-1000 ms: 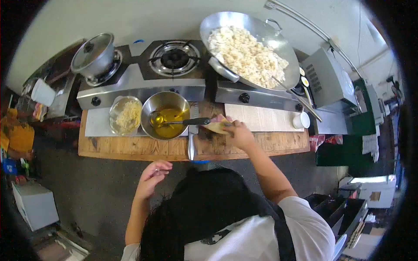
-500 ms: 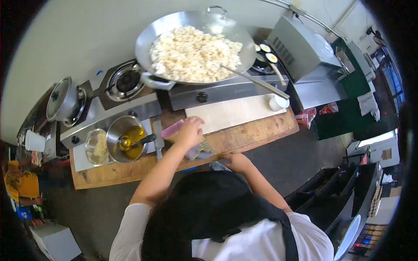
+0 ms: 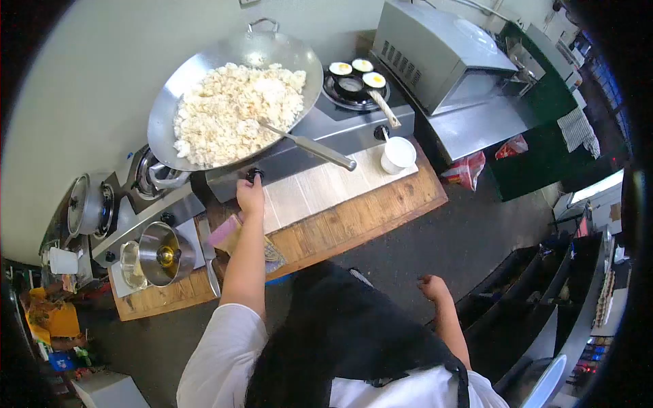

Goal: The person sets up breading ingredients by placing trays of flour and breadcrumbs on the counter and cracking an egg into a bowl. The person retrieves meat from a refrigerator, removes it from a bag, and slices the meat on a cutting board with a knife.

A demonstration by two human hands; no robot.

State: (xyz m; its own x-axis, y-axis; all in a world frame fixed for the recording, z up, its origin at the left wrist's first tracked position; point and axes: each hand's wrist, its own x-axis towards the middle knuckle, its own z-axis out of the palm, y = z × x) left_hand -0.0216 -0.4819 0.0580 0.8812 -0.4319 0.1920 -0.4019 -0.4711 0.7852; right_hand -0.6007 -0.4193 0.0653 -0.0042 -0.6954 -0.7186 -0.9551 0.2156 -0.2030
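Observation:
My left hand [image 3: 251, 195] is closed on a black stove knob [image 3: 254, 175], below the large wok [image 3: 161, 122]. The wok holds a heap of pale, lumpy food [image 3: 235, 112]; a long-handled utensil [image 3: 320, 151] rests in it and sticks out over the stove front. Under my left forearm lie a pink item [image 3: 223, 231] and a patterned cloth or packet [image 3: 273, 258], partly hidden. My right hand [image 3: 432, 287] hangs over the floor beyond the table's right side, fingers curled, nothing visible in it.
A pan [image 3: 352, 85] with eggs sits on the right burner. A white cup [image 3: 398, 156] stands on the wooden table [image 3: 354, 234]. Left are a steel bowl [image 3: 160, 262] of yellow liquid, a glass bowl [image 3: 131, 265], a knife [image 3: 213, 277] and a lidded pot [image 3: 88, 204].
The view has turned right. My left hand has gone from the pink item to the stove knob. My right hand has left the table's front edge and moved out to the right.

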